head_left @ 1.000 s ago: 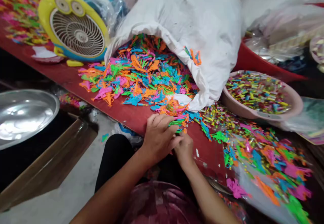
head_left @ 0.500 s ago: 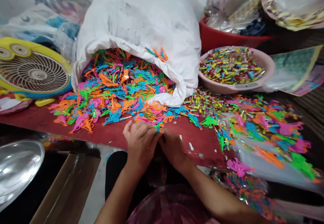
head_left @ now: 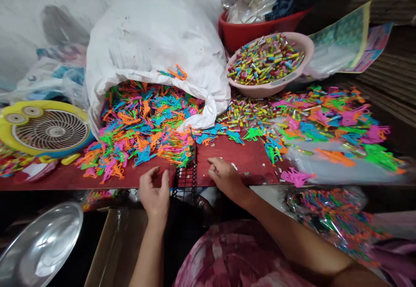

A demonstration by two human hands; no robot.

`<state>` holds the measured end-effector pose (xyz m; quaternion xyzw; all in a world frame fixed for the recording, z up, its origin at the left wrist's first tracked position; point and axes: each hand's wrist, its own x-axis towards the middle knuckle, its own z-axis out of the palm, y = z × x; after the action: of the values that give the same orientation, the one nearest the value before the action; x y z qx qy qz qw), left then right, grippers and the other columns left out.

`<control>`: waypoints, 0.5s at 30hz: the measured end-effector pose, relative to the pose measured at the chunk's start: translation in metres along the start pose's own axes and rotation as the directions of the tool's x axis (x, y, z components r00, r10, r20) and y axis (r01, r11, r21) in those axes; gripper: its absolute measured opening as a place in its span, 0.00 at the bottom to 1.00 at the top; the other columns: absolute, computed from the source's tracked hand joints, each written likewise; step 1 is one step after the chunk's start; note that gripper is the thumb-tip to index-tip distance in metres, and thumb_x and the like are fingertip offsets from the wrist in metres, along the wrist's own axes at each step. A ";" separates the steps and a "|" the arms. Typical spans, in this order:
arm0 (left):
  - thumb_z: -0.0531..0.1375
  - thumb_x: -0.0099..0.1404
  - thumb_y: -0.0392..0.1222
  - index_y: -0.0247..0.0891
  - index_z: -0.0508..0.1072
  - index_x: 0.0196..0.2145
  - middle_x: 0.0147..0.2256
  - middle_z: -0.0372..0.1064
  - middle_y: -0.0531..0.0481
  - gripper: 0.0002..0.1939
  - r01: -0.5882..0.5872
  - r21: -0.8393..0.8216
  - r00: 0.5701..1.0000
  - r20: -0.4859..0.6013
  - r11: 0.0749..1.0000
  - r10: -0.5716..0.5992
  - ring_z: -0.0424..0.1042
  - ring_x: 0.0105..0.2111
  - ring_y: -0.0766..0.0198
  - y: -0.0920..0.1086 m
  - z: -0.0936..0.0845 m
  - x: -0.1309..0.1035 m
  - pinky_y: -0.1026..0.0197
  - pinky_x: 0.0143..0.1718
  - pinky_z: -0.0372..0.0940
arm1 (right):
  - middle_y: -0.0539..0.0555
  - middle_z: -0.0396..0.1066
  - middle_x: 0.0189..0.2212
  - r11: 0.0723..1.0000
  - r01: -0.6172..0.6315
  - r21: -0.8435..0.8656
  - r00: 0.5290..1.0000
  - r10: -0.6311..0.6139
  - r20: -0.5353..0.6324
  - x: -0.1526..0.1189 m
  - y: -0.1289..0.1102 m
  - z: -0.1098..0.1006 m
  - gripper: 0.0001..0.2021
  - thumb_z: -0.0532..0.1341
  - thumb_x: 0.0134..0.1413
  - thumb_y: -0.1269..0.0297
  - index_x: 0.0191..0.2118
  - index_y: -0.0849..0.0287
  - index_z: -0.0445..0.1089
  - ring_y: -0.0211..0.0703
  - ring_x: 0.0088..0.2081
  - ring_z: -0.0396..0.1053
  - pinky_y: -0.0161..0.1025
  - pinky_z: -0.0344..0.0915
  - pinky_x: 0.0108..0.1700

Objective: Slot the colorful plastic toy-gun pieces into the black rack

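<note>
My left hand point(head_left: 155, 194) hangs at the front edge of the red tabletop point(head_left: 234, 159), thumb and fingers apart and nothing between them. Over the tabletop to its right is my right hand point(head_left: 225, 176), its fingers loosely bent, with a small gap at the tips and no object showing in them. Between and beyond the hands lies a stack of flat plastic toy guns point(head_left: 177, 148) in orange, green, pink and blue. A black mesh strip point(head_left: 186, 178) runs down from it. More loose toy guns point(head_left: 143, 114) spill from a big white cloth sack point(head_left: 156, 40).
A yellow fan point(head_left: 55, 131) stands at left, above a steel bowl point(head_left: 45, 243) and a cardboard box point(head_left: 113, 243). At right are a pink basin point(head_left: 307, 46) of small colourful tubes, a red tub point(head_left: 234, 31), scattered toy guns point(head_left: 351, 114) and a filled clear bag point(head_left: 325, 209).
My hands were together at the front of the stack; now they are apart, the left lower and leftward, the right to the right. The black strip has come into sight. The view has shifted.
</note>
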<state>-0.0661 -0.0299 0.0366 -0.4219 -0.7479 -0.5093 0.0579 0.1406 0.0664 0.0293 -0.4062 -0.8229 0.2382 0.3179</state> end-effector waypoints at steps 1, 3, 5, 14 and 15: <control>0.61 0.63 0.55 0.35 0.73 0.48 0.41 0.72 0.42 0.22 0.050 -0.032 0.993 0.112 0.998 -0.047 0.73 0.40 0.57 -0.010 0.005 -0.003 0.56 0.44 0.69 | 0.54 0.76 0.36 1.000 0.014 0.017 1.000 -0.014 -0.015 -0.008 0.003 -0.008 0.15 0.55 0.57 0.73 0.48 0.58 0.71 0.44 0.38 0.73 0.39 0.66 0.42; 0.62 0.61 0.57 0.36 0.74 0.46 0.39 0.72 0.44 0.23 0.066 -0.020 0.960 0.273 0.998 -0.058 0.73 0.40 0.56 -0.025 0.014 -0.007 0.54 0.43 0.69 | 0.54 0.76 0.37 0.998 0.040 0.042 0.999 -0.039 -0.033 -0.024 0.007 -0.025 0.13 0.55 0.60 0.71 0.48 0.58 0.72 0.44 0.38 0.74 0.39 0.67 0.41; 0.60 0.60 0.56 0.37 0.76 0.43 0.38 0.71 0.44 0.22 0.039 0.051 0.947 0.315 0.998 -0.053 0.73 0.39 0.55 -0.032 0.021 -0.010 0.53 0.43 0.69 | 0.55 0.77 0.38 0.997 0.054 0.055 0.997 -0.051 -0.052 -0.039 0.014 -0.044 0.12 0.54 0.63 0.70 0.47 0.57 0.73 0.44 0.40 0.75 0.38 0.69 0.41; 0.57 0.59 0.58 0.37 0.74 0.41 0.31 0.74 0.47 0.23 0.161 0.195 0.877 0.421 0.968 -0.231 0.74 0.32 0.57 0.012 0.023 -0.022 0.59 0.35 0.66 | 0.55 0.77 0.42 0.976 -0.179 -0.122 0.902 0.114 -0.416 -0.091 0.108 -0.155 0.11 0.57 0.64 0.62 0.46 0.56 0.74 0.45 0.43 0.75 0.42 0.69 0.47; 0.57 0.57 0.59 0.37 0.75 0.41 0.29 0.74 0.49 0.23 0.185 0.198 0.866 0.430 0.962 -0.255 0.73 0.30 0.57 0.018 0.023 -0.025 0.60 0.32 0.65 | 0.56 0.77 0.42 0.964 -0.218 -0.154 0.882 0.128 -0.453 -0.095 0.121 -0.167 0.11 0.56 0.63 0.62 0.46 0.57 0.74 0.46 0.43 0.75 0.42 0.69 0.47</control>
<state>-0.0301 -0.0229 0.0257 -0.4345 -0.8203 -0.3427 -0.1442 0.3675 0.0781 0.0331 -0.5513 -0.7100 0.0841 0.4300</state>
